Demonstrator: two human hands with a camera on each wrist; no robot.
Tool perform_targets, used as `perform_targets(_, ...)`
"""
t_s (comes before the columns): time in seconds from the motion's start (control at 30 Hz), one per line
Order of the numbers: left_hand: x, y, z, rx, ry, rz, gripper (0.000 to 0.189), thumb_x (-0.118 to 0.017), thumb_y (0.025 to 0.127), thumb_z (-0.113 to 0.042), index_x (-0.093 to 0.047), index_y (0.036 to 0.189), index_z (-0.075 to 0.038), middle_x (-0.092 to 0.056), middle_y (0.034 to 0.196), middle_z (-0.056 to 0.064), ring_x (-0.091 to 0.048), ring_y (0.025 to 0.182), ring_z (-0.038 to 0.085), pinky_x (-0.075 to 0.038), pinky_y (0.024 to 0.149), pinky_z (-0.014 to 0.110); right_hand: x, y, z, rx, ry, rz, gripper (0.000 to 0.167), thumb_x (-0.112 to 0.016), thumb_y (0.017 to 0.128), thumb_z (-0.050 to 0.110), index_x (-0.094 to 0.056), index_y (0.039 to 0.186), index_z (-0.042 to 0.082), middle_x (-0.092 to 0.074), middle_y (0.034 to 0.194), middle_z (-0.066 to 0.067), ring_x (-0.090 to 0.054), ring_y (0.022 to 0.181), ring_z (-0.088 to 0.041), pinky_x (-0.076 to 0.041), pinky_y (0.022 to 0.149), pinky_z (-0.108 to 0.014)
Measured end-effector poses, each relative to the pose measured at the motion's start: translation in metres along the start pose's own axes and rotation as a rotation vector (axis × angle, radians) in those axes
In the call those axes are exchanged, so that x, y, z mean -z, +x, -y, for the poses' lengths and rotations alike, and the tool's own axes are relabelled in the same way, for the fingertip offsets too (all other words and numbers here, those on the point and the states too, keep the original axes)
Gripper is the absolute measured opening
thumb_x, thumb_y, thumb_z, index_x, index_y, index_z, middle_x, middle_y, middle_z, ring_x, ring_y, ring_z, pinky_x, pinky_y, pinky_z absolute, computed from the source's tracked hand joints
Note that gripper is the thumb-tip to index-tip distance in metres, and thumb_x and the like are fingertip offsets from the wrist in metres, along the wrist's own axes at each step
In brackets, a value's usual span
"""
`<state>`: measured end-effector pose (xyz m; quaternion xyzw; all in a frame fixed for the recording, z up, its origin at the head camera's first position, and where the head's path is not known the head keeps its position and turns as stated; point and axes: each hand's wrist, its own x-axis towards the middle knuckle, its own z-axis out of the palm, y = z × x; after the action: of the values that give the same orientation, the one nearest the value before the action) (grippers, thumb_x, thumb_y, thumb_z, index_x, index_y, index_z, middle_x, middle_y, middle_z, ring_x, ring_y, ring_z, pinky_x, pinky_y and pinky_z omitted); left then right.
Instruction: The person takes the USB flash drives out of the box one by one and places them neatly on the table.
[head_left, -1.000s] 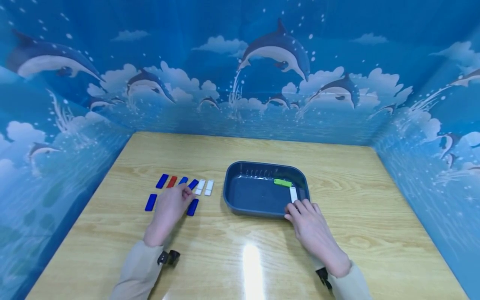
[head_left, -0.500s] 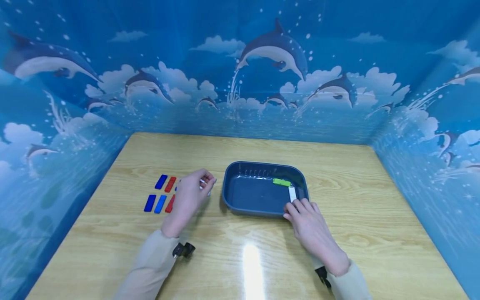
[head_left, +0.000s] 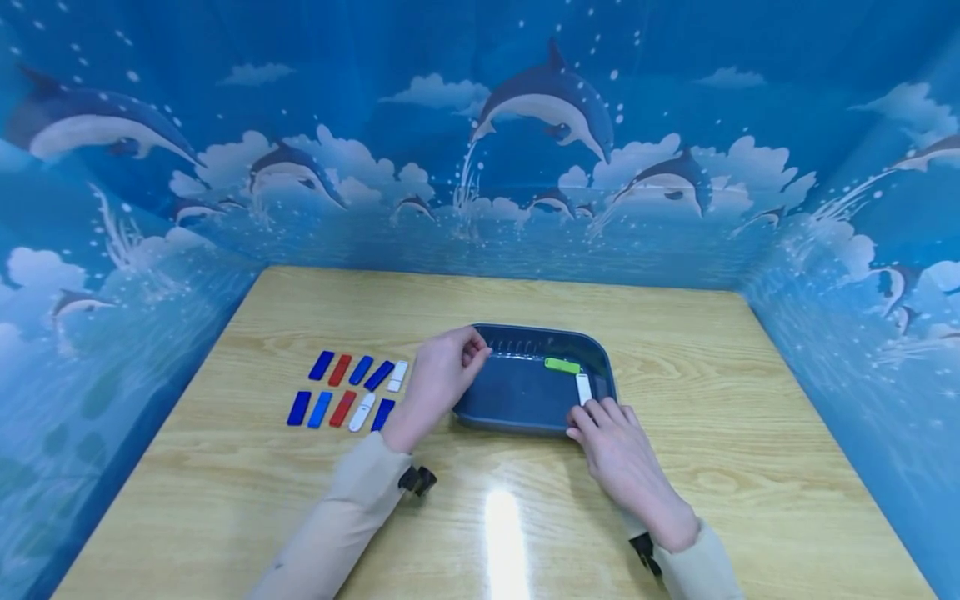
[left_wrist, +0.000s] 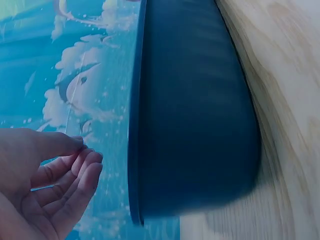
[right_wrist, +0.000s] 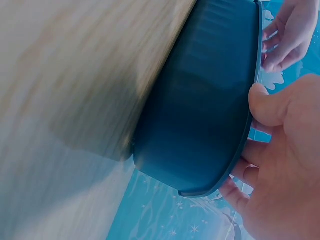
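Note:
My left hand [head_left: 442, 375] is over the left end of a dark blue plastic basin [head_left: 517, 427], thumb and fingertips pinched together. A white USB stick appears to be in that pinch, mostly hidden by the fingers; in the left wrist view the left hand [left_wrist: 55, 185] is beside the basin's rim. My right hand [head_left: 618, 442] grips the near right rim of the basin, thumb [right_wrist: 267, 105] on the outer side and fingers curled over the edge. Inside the basin lie a green USB stick [head_left: 562, 366] and a white USB stick [head_left: 584, 388].
Left of the basin, two rows of USB sticks lie on the wooden table [head_left: 480, 533]. Among them are a red stick [head_left: 340, 370], a dark blue stick [head_left: 298, 408] and a white stick [head_left: 397, 376]. A dolphin-print curtain [head_left: 480, 150] encloses the table's back and sides.
My left hand has moved right from the rows to over the basin. One white stick has left the back row's right end. The right hand keeps its grip on the rim.

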<state>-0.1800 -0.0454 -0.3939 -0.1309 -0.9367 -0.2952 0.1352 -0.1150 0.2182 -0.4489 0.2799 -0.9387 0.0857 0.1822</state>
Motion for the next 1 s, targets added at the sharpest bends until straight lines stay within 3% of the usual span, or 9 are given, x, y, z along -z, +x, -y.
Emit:
perform_targets(0.43, -0.036, 0.018, -0.041, -0.134, 0.044, 0.104, 0.008, -0.07, 0.097, -0.022, -0.073, 0.094, -0.015, -0.072, 0.085, -0.004, -0.062, 0.066, 0.005, -0.049, 0.057, 0.019, 0.0, 0.0, -0.001, 0.013, 0.0, -0.004, 0.008, -0.065, 0.098, 0.019, -0.06, 0.095, 0.014, -0.052, 0.084, 0.002, -0.046, 0.081, -0.021, -0.039, 0.073, -0.036)
perform_targets(0.63, -0.054, 0.023, -0.055, -0.21, 0.114, 0.185, 0.011, -0.069, 0.098, -0.022, -0.075, 0.102, -0.013, -0.072, 0.096, 0.0, -0.068, 0.081, 0.011, -0.056, 0.069, 0.023, -0.001, 0.0, -0.002, 0.028, 0.002, -0.028, 0.009, -0.066, 0.097, 0.019, -0.06, 0.094, 0.014, -0.051, 0.084, 0.002, -0.046, 0.08, -0.021, -0.039, 0.073, -0.036)
perform_targets(0.87, -0.073, 0.031, -0.065, -0.213, 0.195, 0.338, 0.027, -0.067, 0.1, -0.025, -0.072, 0.123, -0.013, -0.071, 0.121, 0.005, -0.067, 0.11, 0.021, -0.055, 0.095, 0.035, -0.001, 0.0, -0.002, 0.03, 0.005, -0.028, 0.009, -0.065, 0.097, 0.02, -0.06, 0.095, 0.013, -0.051, 0.084, 0.002, -0.045, 0.08, -0.021, -0.039, 0.072, -0.035)
perform_targets(1.0, -0.082, 0.036, -0.065, -0.238, 0.242, 0.394, 0.031, -0.063, 0.102, -0.024, -0.068, 0.131, -0.013, -0.068, 0.126, 0.005, -0.064, 0.113, 0.021, -0.053, 0.097, 0.034, 0.0, 0.0, -0.002, 0.025, 0.005, -0.028, 0.009, -0.066, 0.097, 0.019, -0.06, 0.095, 0.013, -0.051, 0.084, 0.002, -0.045, 0.08, -0.021, -0.038, 0.072, -0.035)
